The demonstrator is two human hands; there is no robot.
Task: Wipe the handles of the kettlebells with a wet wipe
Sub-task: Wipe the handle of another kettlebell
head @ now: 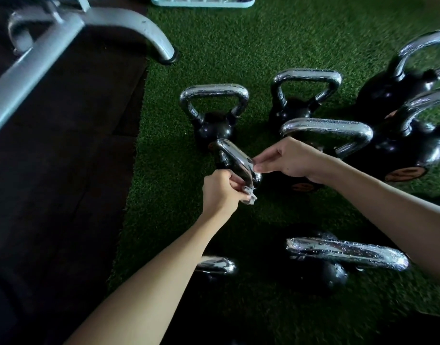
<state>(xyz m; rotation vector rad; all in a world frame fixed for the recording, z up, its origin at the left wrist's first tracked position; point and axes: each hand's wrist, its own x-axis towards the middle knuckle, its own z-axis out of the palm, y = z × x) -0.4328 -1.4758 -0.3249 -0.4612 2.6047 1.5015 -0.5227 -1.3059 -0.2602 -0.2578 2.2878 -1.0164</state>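
Left hand (222, 189) curls round a crumpled wet wipe (250, 194) and presses it against the tilted kettlebell's chrome handle (236, 158). The right hand (292, 159) pinches that handle's upper side with its fingertips. Other black kettlebells (215, 128) with droplet-covered chrome handles stand around on green artificial turf (238, 46). At the top edge, a pale slatted tray (201, 3) is cut off, and its contents cannot be told.

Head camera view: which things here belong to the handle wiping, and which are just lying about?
In the job: wet wipe, gripped by the left hand against the tilted handle; right hand pinching that handle; the other kettlebells on the turf.
Lying about: grey bench frame; pale tray at the top edge; dark floor mat.
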